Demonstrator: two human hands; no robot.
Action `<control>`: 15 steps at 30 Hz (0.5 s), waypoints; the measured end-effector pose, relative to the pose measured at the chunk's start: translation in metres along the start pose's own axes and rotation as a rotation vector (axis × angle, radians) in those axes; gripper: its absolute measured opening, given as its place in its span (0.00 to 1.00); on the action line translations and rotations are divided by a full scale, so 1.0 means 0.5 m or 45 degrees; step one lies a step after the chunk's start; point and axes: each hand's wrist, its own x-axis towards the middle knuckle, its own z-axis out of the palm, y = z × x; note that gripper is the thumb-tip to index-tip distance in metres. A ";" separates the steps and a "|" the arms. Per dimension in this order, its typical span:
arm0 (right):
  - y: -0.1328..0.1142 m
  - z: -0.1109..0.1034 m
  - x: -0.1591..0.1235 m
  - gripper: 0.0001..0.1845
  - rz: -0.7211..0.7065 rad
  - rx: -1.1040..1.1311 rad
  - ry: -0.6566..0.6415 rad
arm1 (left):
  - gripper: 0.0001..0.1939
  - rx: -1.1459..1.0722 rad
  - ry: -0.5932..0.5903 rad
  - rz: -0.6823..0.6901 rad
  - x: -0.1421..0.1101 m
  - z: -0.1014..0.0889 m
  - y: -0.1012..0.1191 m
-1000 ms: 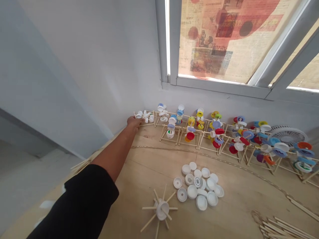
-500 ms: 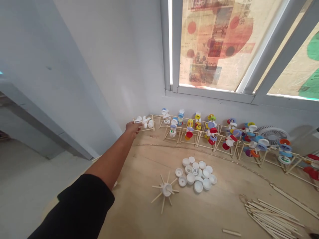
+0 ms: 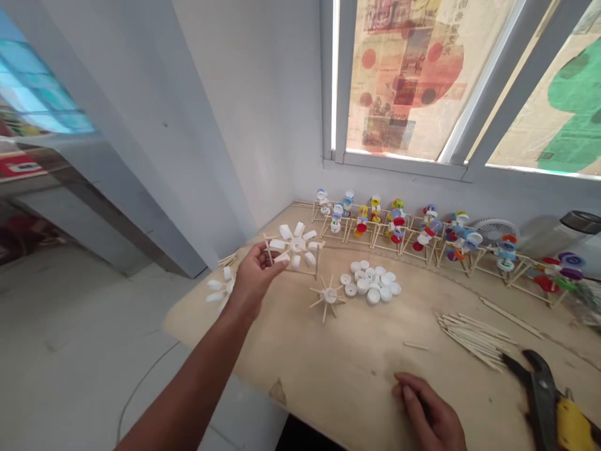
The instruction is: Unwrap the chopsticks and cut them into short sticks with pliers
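My left hand (image 3: pixel 253 280) is closed on the stick frame of a white bottle-cap windmill (image 3: pixel 295 248), which it holds lifted above the left part of the wooden table (image 3: pixel 357 369). My right hand (image 3: pixel 429 416) rests on the table near its front edge with the fingers curled and nothing visible in them. A cap hub with sticks radiating out (image 3: pixel 327 296) lies right of the held windmill, beside a pile of white bottle caps (image 3: pixel 370 283). Another white cap wheel (image 3: pixel 219 288) shows just past my left hand at the table's left edge.
A row of coloured cap windmills (image 3: pixel 422 228) lines the wall under the window. A small white fan (image 3: pixel 493 230) stands among them. A bundle of wooden sticks (image 3: pixel 474 335) lies at right, with black and yellow pliers (image 3: pixel 547 394) near the right front. The floor lies left of the table.
My left hand has drawn the white windmill back from the far corner toward me and lifted it. The view has pulled back, and my right hand now shows at the table's front edge.
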 end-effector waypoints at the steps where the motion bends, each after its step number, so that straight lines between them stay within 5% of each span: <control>1: -0.010 -0.009 -0.002 0.14 -0.055 -0.030 -0.002 | 0.27 -0.003 -0.036 -0.019 -0.043 0.002 -0.002; 5: -0.085 -0.050 -0.024 0.09 -0.242 -0.226 0.190 | 0.23 0.065 -0.235 -0.066 -0.191 0.024 -0.021; 9: -0.169 -0.079 -0.041 0.10 -0.379 -0.338 0.368 | 0.25 0.236 -0.353 -0.064 -0.284 0.056 -0.051; 15: -0.203 -0.077 -0.007 0.11 -0.540 -0.575 0.094 | 0.27 0.348 -0.478 -0.076 -0.349 0.096 -0.087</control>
